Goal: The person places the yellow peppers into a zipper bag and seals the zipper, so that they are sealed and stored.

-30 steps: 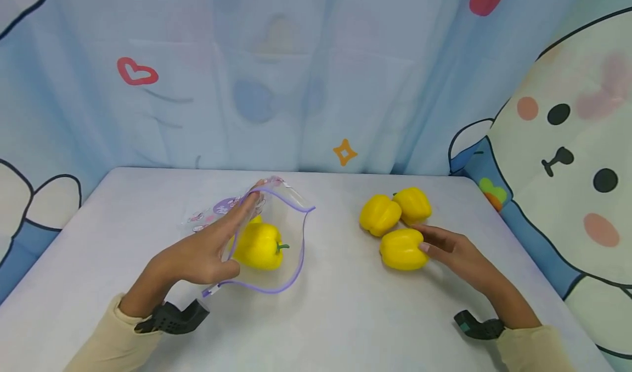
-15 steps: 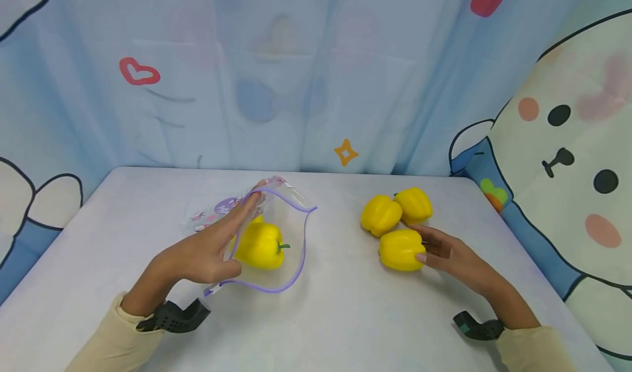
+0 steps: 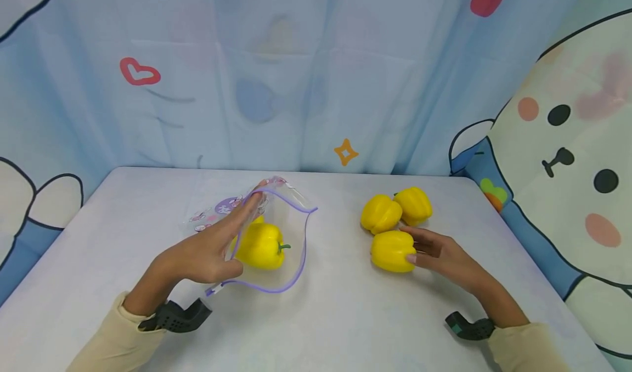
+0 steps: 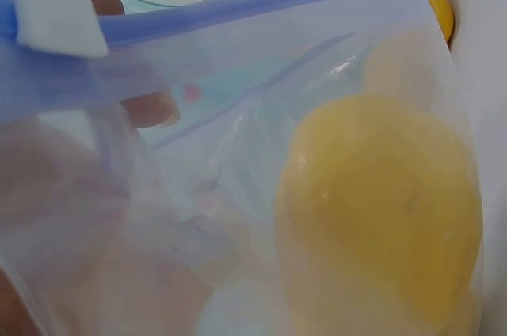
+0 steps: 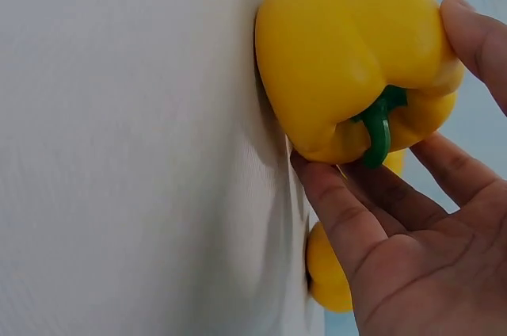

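A clear zip bag [image 3: 291, 276] with a purple rim stands with its mouth facing right. My left hand [image 3: 209, 248] spreads straight fingers and thumb at that mouth, touching the plastic. Inside the bag lies a yellow bell pepper [image 3: 261, 247] with a green stem, more yellow showing behind it; the left wrist view shows the pepper [image 4: 380, 209] hazily through the plastic. My right hand [image 3: 441, 251] pinches another yellow bell pepper [image 3: 393, 251] between thumb and fingers, low at the tabletop. Its green stem [image 5: 380, 126] points toward the palm in the right wrist view.
Two more yellow bell peppers, a left one [image 3: 380, 214] and a right one [image 3: 413, 205], sit just beyond the right hand's pepper. All rest on a white table [image 3: 336, 328]. A blue printed curtain [image 3: 276, 75] hangs behind its far edge.
My right hand has shifted a little to the left, and the bell pepper in it has moved left too. The left hand and the bag stay about where they were.
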`<state>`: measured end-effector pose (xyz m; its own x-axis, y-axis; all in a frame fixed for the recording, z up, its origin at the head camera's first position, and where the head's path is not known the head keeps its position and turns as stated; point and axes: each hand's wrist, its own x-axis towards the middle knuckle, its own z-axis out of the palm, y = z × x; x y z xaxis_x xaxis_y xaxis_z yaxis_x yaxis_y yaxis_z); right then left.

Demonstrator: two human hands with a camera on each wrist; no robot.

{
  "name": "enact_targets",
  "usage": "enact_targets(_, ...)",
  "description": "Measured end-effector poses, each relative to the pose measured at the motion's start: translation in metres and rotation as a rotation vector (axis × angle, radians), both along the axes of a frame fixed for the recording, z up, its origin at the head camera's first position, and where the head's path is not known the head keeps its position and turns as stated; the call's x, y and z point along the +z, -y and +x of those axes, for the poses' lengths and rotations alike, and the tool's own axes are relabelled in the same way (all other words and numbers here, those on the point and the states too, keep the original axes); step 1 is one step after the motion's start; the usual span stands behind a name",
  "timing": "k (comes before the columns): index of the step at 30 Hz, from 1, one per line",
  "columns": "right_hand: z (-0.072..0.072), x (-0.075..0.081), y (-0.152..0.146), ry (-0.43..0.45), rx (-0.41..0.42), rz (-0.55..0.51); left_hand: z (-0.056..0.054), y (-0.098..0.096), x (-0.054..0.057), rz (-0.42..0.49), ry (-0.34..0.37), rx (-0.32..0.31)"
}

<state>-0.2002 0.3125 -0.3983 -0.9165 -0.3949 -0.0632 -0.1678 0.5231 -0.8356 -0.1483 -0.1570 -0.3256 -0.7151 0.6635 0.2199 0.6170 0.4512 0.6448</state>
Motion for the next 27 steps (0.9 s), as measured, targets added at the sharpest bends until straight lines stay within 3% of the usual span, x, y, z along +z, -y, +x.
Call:
enact_targets(8,0.007,0.009,0.018,-0.077,0.032,-0.056,0.0,-0.002,0.0,-0.007,0.023,0.003)
enact_targets(17,0.014,0.023,0.045,-0.091,0.038,-0.089,-0.001,-0.003,-0.001,-0.013,0.037,0.006)
enact_targets(27,0.024,0.033,0.065,-0.158,0.102,-0.173,0.0,-0.004,-0.002,-0.013,0.047,0.002)
